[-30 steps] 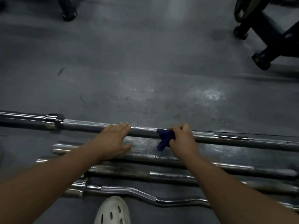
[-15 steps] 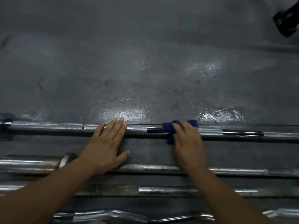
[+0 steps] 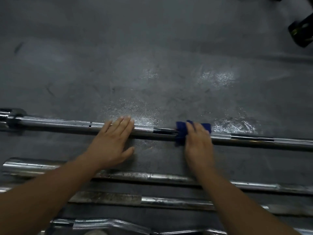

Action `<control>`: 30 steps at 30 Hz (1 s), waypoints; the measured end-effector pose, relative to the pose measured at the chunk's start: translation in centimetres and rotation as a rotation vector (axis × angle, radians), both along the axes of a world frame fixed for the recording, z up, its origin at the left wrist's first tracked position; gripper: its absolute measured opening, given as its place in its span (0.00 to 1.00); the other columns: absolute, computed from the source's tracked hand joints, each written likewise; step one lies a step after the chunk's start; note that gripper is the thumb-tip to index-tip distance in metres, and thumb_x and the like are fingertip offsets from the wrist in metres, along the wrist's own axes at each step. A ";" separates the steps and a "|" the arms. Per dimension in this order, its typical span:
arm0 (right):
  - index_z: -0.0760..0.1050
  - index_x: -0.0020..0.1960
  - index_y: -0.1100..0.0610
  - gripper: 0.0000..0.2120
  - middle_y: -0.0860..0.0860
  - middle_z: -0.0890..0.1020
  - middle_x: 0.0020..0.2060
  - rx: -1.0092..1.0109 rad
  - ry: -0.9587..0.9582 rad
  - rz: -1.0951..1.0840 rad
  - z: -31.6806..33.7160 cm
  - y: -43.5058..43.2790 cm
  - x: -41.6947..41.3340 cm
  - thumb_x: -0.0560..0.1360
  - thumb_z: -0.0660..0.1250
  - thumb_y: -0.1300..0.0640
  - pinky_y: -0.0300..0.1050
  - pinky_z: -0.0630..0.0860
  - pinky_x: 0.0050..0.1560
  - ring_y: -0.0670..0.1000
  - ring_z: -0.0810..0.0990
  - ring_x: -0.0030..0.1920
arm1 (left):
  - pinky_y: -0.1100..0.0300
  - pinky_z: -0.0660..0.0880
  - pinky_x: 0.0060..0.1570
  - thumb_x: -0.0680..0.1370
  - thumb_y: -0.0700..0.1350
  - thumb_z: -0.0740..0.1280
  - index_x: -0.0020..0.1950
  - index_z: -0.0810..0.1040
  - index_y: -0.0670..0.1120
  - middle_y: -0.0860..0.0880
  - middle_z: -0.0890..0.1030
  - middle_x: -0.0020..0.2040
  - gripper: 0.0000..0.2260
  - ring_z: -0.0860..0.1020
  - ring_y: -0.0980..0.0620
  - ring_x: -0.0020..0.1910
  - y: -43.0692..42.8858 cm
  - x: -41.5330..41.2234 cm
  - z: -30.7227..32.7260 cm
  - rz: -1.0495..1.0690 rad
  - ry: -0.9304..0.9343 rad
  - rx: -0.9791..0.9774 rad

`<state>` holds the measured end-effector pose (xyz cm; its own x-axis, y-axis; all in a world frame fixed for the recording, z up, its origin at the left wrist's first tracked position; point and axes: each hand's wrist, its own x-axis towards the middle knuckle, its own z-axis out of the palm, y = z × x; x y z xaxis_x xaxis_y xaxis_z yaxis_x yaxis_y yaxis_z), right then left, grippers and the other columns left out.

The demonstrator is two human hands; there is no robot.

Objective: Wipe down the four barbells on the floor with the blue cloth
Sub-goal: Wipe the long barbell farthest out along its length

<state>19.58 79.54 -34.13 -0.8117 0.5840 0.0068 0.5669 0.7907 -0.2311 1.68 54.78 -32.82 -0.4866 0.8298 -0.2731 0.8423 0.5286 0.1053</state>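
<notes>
Blue cloth [image 3: 180, 132] wraps the farthest barbell [image 3: 59, 123], gripped by the right hand [image 3: 199, 145] for wiping; the left hand [image 3: 110, 145] lies flat, fingers straight, steadying the bar.

It was a gym: steel barbells [image 3: 59, 123] lay on the dark floor [image 3: 152, 56], a black machine foot [image 3: 301, 31] beyond.

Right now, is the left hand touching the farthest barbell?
Touching. In the head view the left hand lays flat fingers across the farthest barbell.
</notes>
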 end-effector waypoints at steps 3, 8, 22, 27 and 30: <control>0.67 0.73 0.55 0.22 0.56 0.69 0.72 -0.014 -0.001 -0.172 -0.3 -0.7 0.3 0.80 0.60 0.58 0.60 0.58 0.75 0.58 0.64 0.73 | 0.42 0.47 0.76 0.75 0.71 0.52 0.82 0.44 0.46 0.46 0.46 0.81 0.44 0.45 0.47 0.80 -0.3 1.7 -1.2 0.001 0.022 -0.008; 0.62 0.76 0.52 0.25 0.55 0.61 0.77 -0.069 -0.003 0.194 -0.2 -7.1 -3.4 0.80 0.49 0.49 0.58 0.52 0.76 0.57 0.57 0.77 | 0.43 0.46 0.76 0.74 0.71 0.52 0.82 0.44 0.47 0.46 0.47 0.82 0.44 0.46 0.48 0.80 0.3 0.7 -1.4 0.005 0.033 -0.020; 0.68 0.73 0.51 0.23 0.54 0.68 0.74 -0.098 -0.015 0.385 0.8 -6.7 -6.8 0.78 0.61 0.58 0.56 0.60 0.74 0.57 0.65 0.74 | 0.46 0.47 0.77 0.69 0.65 0.48 0.81 0.52 0.47 0.47 0.58 0.80 0.42 0.55 0.48 0.78 2.2 -1.3 0.2 0.050 -0.029 -0.020; 0.76 0.63 0.57 0.20 0.55 0.79 0.59 -0.148 0.102 -0.013 1.9 -1.8 -2.9 0.71 0.65 0.62 0.52 0.70 0.64 0.56 0.76 0.58 | 0.46 0.54 0.76 0.69 0.62 0.55 0.79 0.61 0.47 0.48 0.66 0.77 0.40 0.63 0.47 0.75 0.9 -0.5 0.7 0.072 -0.086 0.052; 0.79 0.53 0.56 0.14 0.53 0.82 0.46 -0.158 0.100 -0.067 2.6 -3.5 -3.2 0.69 0.61 0.58 0.51 0.73 0.54 0.55 0.77 0.47 | 0.46 0.58 0.73 0.69 0.60 0.58 0.76 0.67 0.48 0.49 0.70 0.73 0.36 0.67 0.47 0.71 -0.1 1.1 0.9 0.092 -0.104 0.128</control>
<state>16.40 76.00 -31.54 -0.7708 0.6370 -0.0106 0.5851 0.7012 -0.4074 2.74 54.72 -31.88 -0.5366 0.8143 -0.2214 0.7721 0.5796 0.2606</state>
